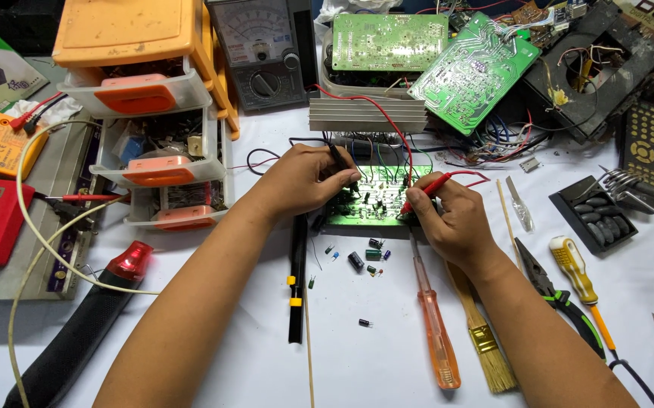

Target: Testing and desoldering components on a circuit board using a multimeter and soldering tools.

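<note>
Green, brightly lit circuit board point(368, 198) lies on the white bench point(372, 355) between both hands. Left hand point(308, 181) pinches a black meter probe point(340, 160) onto it; right hand point(451, 219) pinches a red meter probe point(429, 187) against its right edge.

A small green circuit board point(372, 198) lies flat on the white table just above the middle of the frame, brightly lit so that its surface glows. It is crowded with small upright parts, dark cylinders among them, and its lower edge runs level with the picture's bottom edge.

A black probe point(340, 160) slants down onto the board's upper left part, its tip among the components there, with a thin dark wire leading up and to the left.

A red probe point(431, 187) slants down from the right, its tip at the board's right edge; its red wire loops right and then arcs up across the board toward the upper middle of the frame.
</note>
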